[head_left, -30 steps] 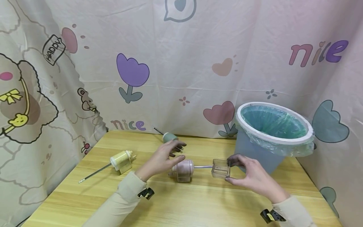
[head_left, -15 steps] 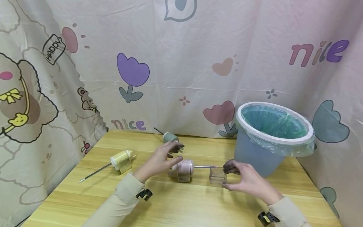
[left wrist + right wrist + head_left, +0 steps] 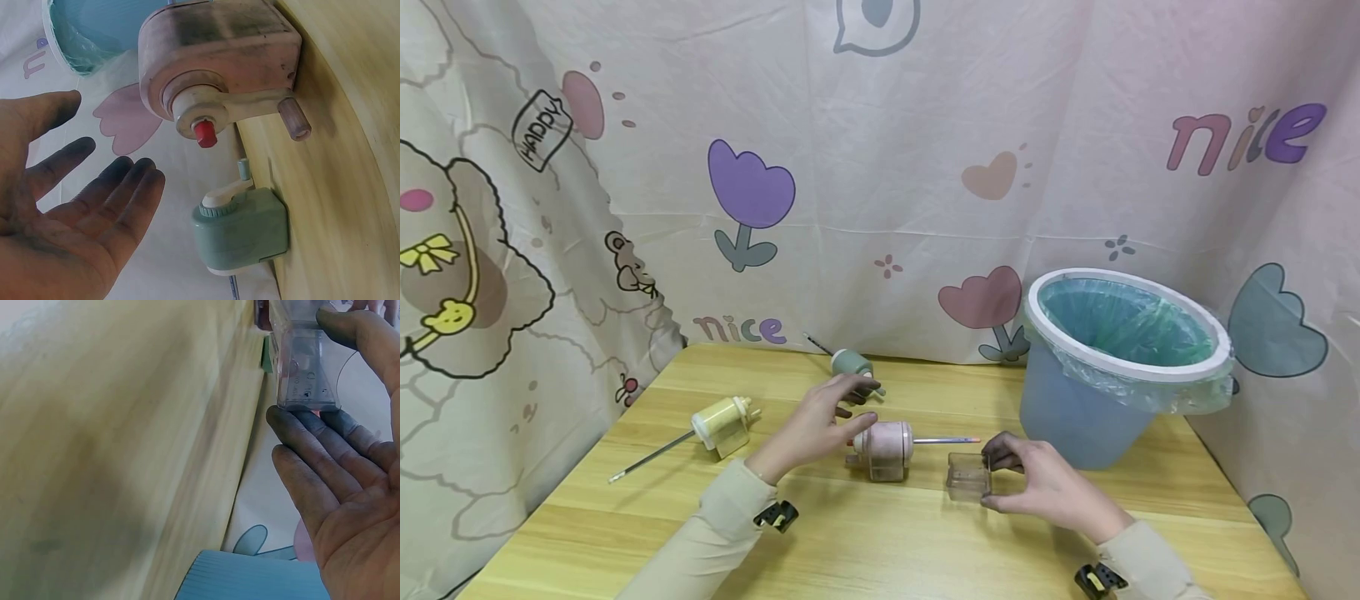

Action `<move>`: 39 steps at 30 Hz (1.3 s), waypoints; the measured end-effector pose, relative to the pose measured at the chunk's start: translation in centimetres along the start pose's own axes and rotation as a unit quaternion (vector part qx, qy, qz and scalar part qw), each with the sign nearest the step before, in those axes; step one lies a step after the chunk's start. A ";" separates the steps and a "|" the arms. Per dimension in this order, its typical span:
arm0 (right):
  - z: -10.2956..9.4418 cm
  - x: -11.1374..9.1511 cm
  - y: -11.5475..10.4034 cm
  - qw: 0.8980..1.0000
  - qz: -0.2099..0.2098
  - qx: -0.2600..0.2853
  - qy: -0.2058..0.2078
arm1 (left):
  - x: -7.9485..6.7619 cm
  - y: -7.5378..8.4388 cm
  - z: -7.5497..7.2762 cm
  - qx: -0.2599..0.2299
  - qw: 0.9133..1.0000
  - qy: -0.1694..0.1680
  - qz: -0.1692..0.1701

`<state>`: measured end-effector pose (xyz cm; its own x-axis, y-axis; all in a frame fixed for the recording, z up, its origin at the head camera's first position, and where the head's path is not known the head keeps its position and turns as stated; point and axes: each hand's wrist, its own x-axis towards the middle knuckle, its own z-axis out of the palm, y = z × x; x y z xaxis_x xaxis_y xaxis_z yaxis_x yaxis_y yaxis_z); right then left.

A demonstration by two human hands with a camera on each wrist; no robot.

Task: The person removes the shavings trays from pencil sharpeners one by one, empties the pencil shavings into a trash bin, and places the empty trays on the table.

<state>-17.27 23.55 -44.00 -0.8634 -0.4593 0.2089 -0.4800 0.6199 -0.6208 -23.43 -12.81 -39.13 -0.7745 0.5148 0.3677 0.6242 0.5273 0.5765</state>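
Two hands in my head view, lower half. Right hand [image 3: 1037, 479] pinches the clear box [image 3: 967, 477], thumb one side, fingertips the other; box sits right of centre, just below the tip of the pencil [image 3: 946, 440]. I can't tell if it touches the table [image 3: 925, 546]. Left hand [image 3: 817, 422] holds nothing: thumb and fingers spread, just beside the pink sharpener [image 3: 886, 442] at lower centre, no contact showing in my left wrist view. Step, as I read it: handling the box apart from the pink sharpener, maybe placing it. Next move, I'd judge, calls for a steady pinch, box level, clear of the pencil, left hand ready to brace. Bin [image 3: 1067, 408] at right, yellow sharpener [image 3: 720, 423] at left, green sharpener [image 3: 850, 362] near centre.
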 end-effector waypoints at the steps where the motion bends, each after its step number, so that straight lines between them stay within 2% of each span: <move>1: 0.1 0.0 0.1 1.000 -0.002 0.002 -0.002 | 0.0 0.0 0.0 0.002 1.000 0.001 0.000; 17: 0.6 0.1 0.5 1.000 -0.002 0.013 -0.014 | -0.6 -0.6 -0.1 0.010 1.000 0.002 -0.021; 39: 1.0 0.1 1.2 0.999 0.012 -0.023 -0.024 | -1.2 -1.3 -0.5 0.026 0.998 0.002 -0.052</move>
<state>-17.82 23.59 -45.50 -0.8668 -0.4731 0.1573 -0.4667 0.6591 -0.5897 -23.35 -14.47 -39.99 -0.8359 0.4532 0.3098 0.5444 0.6125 0.5731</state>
